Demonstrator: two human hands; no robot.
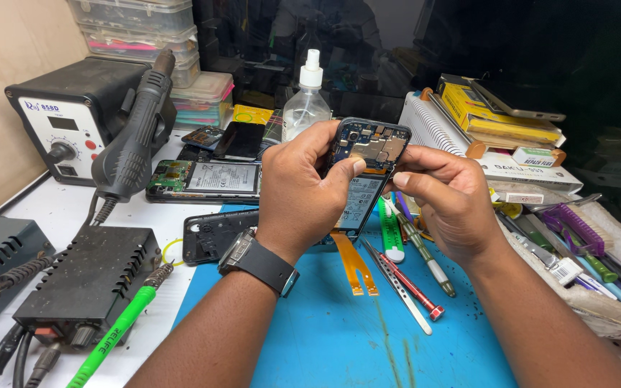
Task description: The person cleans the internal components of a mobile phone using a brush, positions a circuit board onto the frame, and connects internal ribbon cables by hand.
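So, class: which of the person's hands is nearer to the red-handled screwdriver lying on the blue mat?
The right hand. It holds the opened phone just above the red-handled screwdriver; the left hand grips the phone farther off, to the screwdriver's upper left.

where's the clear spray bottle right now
In the head view the clear spray bottle stands upright at the back of the bench, centre-left, just behind the left hand and the opened phone held in both hands.

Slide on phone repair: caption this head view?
Both hands, left hand and right hand, hold an opened phone above a blue mat.
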